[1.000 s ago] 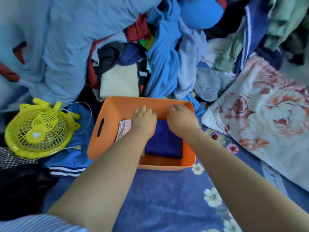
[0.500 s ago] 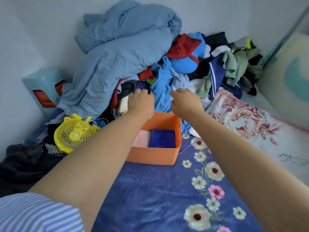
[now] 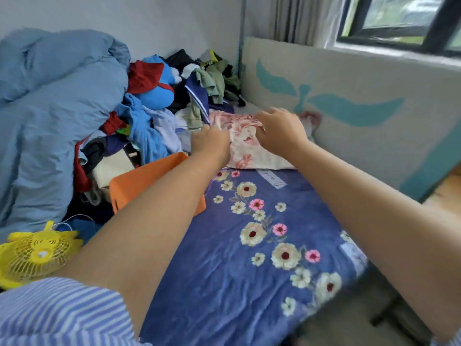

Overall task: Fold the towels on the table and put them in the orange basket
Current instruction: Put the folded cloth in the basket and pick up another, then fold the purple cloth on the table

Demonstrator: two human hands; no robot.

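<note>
We see both hands, left (image 3: 210, 142) and right (image 3: 279, 131), reaching past the basket (image 3: 139, 182) to the floral cloth (image 3: 245, 146) (likely the next pickup), each grip's closure hidden from us.

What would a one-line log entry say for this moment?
Both hands at floral cloth | left hand gripping | right hand on top | orange basket beside left arm

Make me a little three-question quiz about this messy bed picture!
1. True or false: both hands are on the pink flowery cloth.
2. What colour is the fan?
3. The orange basket lies: A) under the left hand's arm, B) beside the right hand, C) by the window.

Key: 1 true; 2 yellow; 3 A.
</note>
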